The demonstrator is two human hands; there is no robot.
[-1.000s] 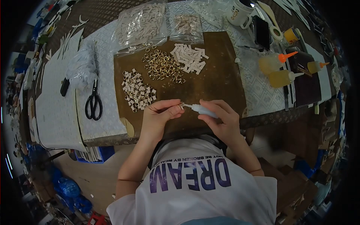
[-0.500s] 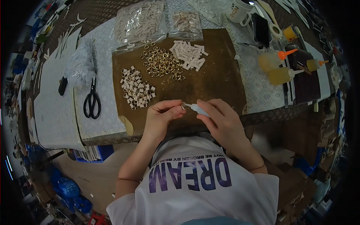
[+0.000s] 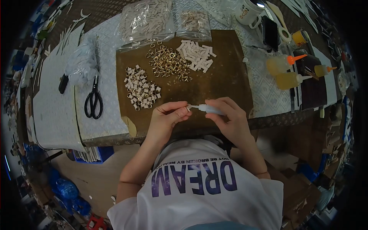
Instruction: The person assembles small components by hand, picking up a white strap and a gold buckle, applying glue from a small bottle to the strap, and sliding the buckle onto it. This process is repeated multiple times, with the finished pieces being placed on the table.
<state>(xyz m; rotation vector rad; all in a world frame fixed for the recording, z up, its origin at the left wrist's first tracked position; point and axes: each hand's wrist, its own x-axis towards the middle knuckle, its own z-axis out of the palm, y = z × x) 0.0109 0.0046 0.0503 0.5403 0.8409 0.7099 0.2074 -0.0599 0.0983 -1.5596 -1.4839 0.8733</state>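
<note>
My left hand (image 3: pixel 168 118) pinches a small white strip (image 3: pixel 188 109) between thumb and fingertips, close over the front of the brown mat (image 3: pixel 214 88). In my right hand (image 3: pixel 229 115) lies a small pale glue bottle (image 3: pixel 203 107), its thin nozzle pointing left, tip right at the strip. Beyond the hands, gold metal rings (image 3: pixel 168 63) are heaped on the mat. Loose white strips (image 3: pixel 196 56) form a pile beside them. To the left is a heap of rings with white tabs (image 3: pixel 142 92) on them.
Black-handled scissors (image 3: pixel 93 103) and a plastic bag (image 3: pixel 82 63) lie left of the mat. Filled clear bags (image 3: pixel 145 21) are at the back. Toward the right stand yellow liquid bottles (image 3: pixel 288 80), a phone (image 3: pixel 270 33), a tape roll (image 3: pixel 283 34) and a mug (image 3: pixel 248 14).
My right hand has shifted slightly right along the glue bottle, so more of the bottle shows. The nozzle stays at the strip in my left hand. The view has moved slightly.
</note>
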